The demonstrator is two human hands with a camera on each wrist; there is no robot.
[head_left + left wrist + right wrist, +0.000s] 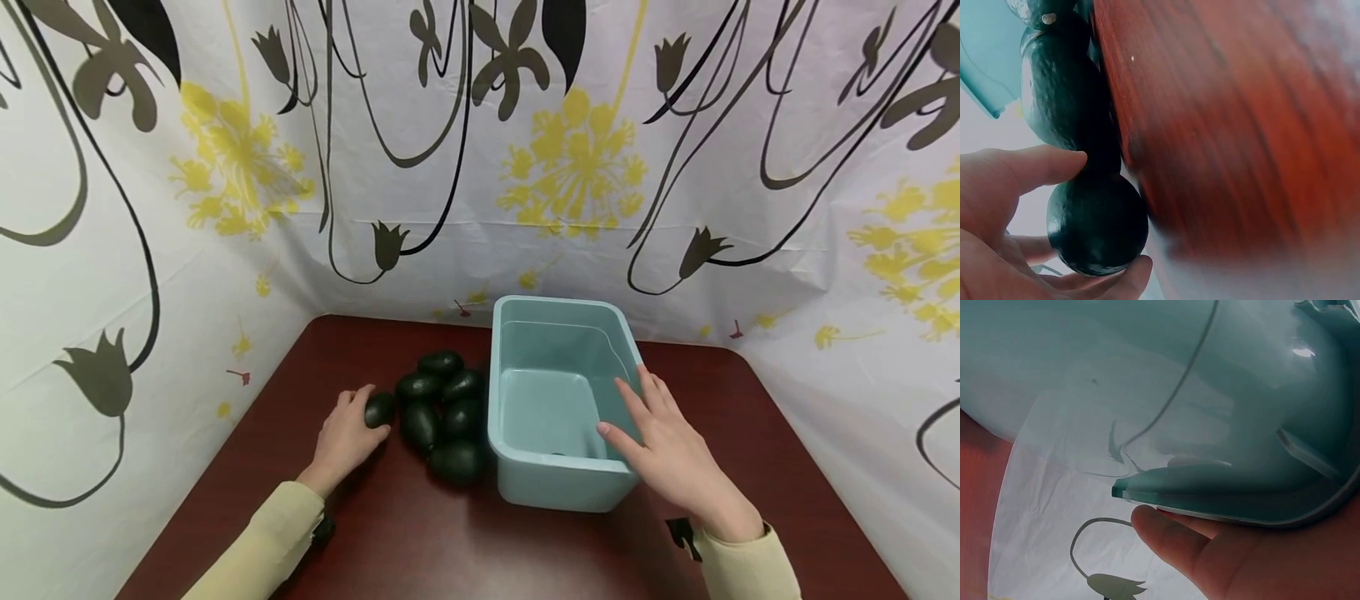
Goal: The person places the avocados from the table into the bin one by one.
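A dark green avocado [380,410] lies on the left half of the tabletop [397,550], at the outer end of a group and nearer the table's left edge than any of the rest. The left hand [348,437] has its thumb and fingers curled round it, the thumb tip lying right where this fruit meets its neighbour. The other avocados [418,423], at least six, are packed together just to the right, some touching, between the held one and a pale blue bin [558,487]. That bin stands right of the middle, its far end near the table's far edge, and its floor shows no fruit. Over its right wall is the right hand [671,454], fingers spread wide and gripping nothing; whether any fingertip touches the rim I cannot tell. Beyond the far edge hangs a flower-patterned cloth [585,279]. As I judge it, the likeliest trouble is rolling: with the thumb so close to the neighbour, a careless lift could nudge that fruit and set the group moving, perhaps towards the near edge. The rounded skin could also slip from a grip taken off-centre, and an unsteadied bin might slide if knocked
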